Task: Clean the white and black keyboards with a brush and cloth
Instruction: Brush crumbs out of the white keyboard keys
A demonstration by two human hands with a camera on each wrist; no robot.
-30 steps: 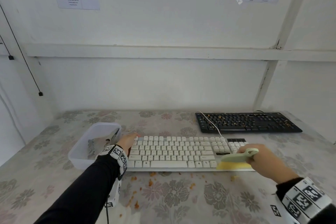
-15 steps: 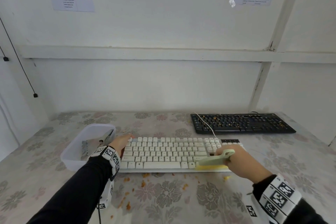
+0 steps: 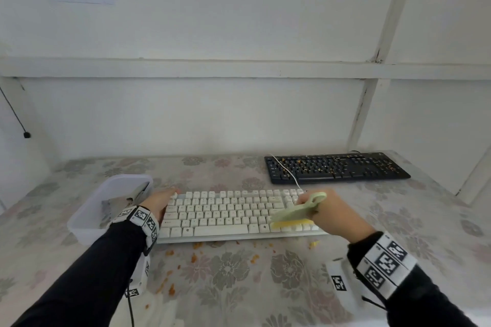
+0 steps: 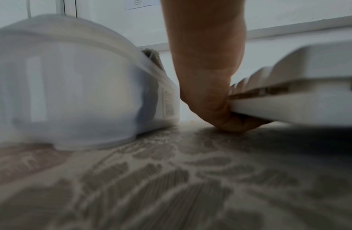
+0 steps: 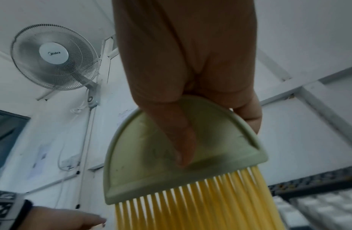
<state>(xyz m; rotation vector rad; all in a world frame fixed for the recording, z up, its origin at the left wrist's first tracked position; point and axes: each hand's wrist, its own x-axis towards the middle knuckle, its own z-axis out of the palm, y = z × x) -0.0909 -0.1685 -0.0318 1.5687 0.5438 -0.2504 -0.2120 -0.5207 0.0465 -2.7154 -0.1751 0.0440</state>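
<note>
Floral tablecloth (image 3: 228,271) carrying crumbs. Right hand (image 3: 332,214) gripping brush (image 3: 292,214), bristles lying on white keyboard (image 3: 225,215) right end. Left hand (image 3: 159,202) holding its left edge; wrist view showing thumb (image 4: 226,123) tucking beneath, fingers probably on top. Black keyboard (image 3: 337,168) sitting far right.

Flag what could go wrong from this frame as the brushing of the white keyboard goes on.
1. The brush in the right hand pushes orange crumbs off the white keyboard onto the tablecloth; they may be left there or ground in.
2. The left hand grips only the keyboard's left end, which looks lifted; it could slip under the strokes.
3. The white cable lies across the crumb-covered black keyboard and could snag.
</note>
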